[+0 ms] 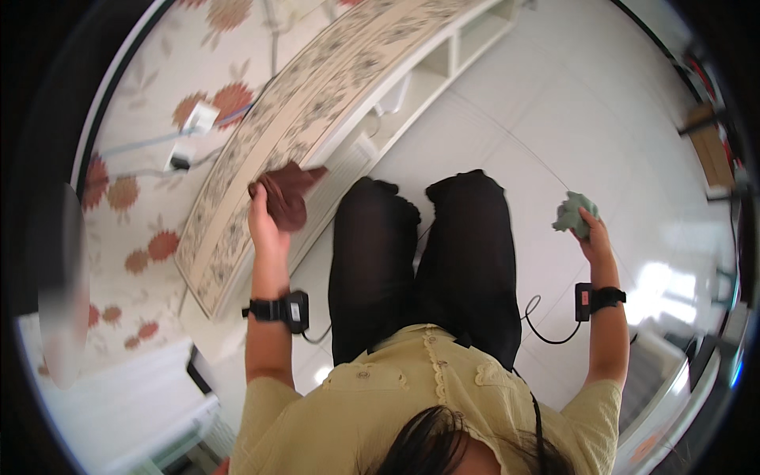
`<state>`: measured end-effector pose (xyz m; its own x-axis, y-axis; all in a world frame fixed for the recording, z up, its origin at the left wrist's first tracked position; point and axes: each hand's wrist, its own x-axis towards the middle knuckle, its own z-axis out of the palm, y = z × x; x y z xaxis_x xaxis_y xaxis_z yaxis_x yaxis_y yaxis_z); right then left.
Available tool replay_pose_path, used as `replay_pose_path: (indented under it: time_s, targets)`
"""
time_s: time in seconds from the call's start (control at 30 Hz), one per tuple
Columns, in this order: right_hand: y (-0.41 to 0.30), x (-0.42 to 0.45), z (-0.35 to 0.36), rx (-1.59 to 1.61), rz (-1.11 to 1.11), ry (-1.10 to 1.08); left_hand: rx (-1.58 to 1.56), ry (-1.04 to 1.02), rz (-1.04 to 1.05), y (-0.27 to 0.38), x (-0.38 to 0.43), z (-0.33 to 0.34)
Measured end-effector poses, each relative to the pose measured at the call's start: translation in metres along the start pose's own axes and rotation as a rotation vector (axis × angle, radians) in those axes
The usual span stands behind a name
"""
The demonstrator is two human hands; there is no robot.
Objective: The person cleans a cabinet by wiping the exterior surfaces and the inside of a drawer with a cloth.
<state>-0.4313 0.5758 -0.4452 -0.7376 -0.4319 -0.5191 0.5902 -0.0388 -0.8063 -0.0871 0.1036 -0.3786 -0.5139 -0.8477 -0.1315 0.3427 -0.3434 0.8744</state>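
Observation:
My left hand [266, 228] is closed around a crumpled dark brown cloth [289, 196], held up over the front edge of a long low cabinet. Out to the right, over the tiled floor, my right hand [589, 236] grips a bunched grey-green cloth [576, 212]. The two hands are far apart, one on each side of my black-clothed legs. Each wrist bears a strapped black device with a cable.
The low cabinet [261, 160] has a patterned cover and open shelves [430, 62]. Behind it, a flower-patterned wall carries sockets [202, 117] and cables. Glossy tiles [510, 119] form the floor. A cardboard box [709, 148] stands at the far right.

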Motion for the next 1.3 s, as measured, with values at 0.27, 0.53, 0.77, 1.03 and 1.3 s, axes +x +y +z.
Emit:
replay_pose_path:
  time_s: [0.27,0.53,0.77,1.03,1.3]
  targets:
    - [-0.031,0.122,0.064,-0.223,-0.179,-0.037,0.596,0.260,0.272,-0.014,0.093,-0.084]
    - [-0.069,0.317,0.162,-0.485,-0.592,0.290,1.774,0.018,0.728,-0.089,0.147,-0.126]
    - [-0.110,0.432,0.305,-0.905,-0.907,0.303,1.730,-0.081,0.698,-0.076,0.148,-0.127]
    - [-0.025,0.424,0.364,-1.702,-1.052,0.054,1.624,-0.041,0.621,-0.082,0.146,-0.116]
    - [0.050,0.278,0.408,-1.401,-1.104,-0.741,1.727,0.041,0.784,-0.091,0.148,-0.127]
